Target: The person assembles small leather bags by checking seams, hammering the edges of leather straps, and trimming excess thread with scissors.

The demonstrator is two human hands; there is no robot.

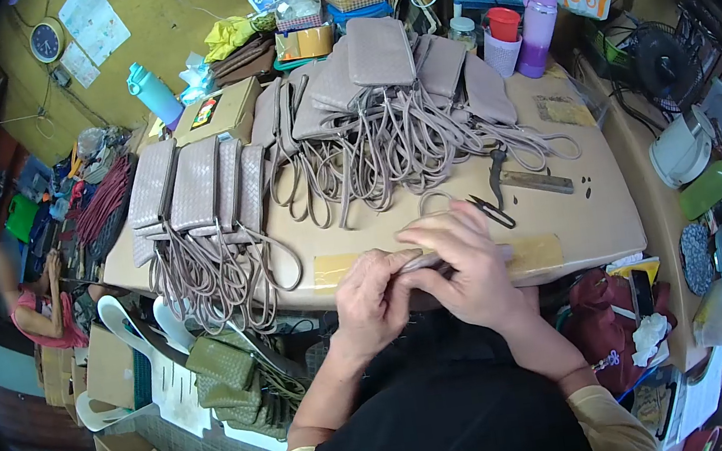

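At the table's front edge, my left hand point(374, 295) and my right hand point(465, 268) are both closed on a flat grey-mauve pouch point(428, 261), seen nearly edge-on and mostly hidden by my fingers. A thin strap loop rises behind my right hand. Just beyond lie black snips point(491, 212), a hammer point(496, 173) and a flat bar point(538, 182). Large stacks of similar woven pouches point(379, 51) with looped straps fill the back of the table point(596, 213), and another stack point(194, 184) sits at the left.
Bottles point(538, 31) and a teal bottle point(152, 93) stand at the back. Green woven pieces point(233, 379) lie on a white chair point(178, 391) at lower left. A dark red bag point(601, 331) is at lower right. Another person point(44, 313) sits at far left.
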